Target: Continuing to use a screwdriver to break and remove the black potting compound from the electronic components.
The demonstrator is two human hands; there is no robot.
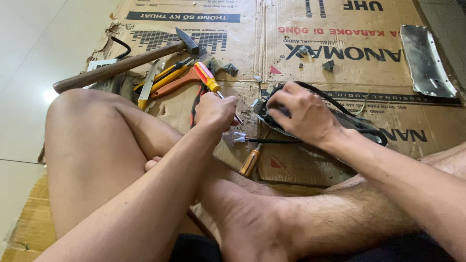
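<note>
Black part with a cable lies on the big cardboard sheet, and I see my right hand closed on top of it, pressing it down. My left hand is wrapped tight around a screwdriver with a red and yellow handle, tip by the part. A hammer lies behind. A small orange screwdriver lies near my leg.

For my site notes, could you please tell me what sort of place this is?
Probably a makeshift repair spot on a home floor: flattened cardboard serves as a work mat over pale floor tiles, with a hammer and other hand tools scattered beside the seated person.
</note>
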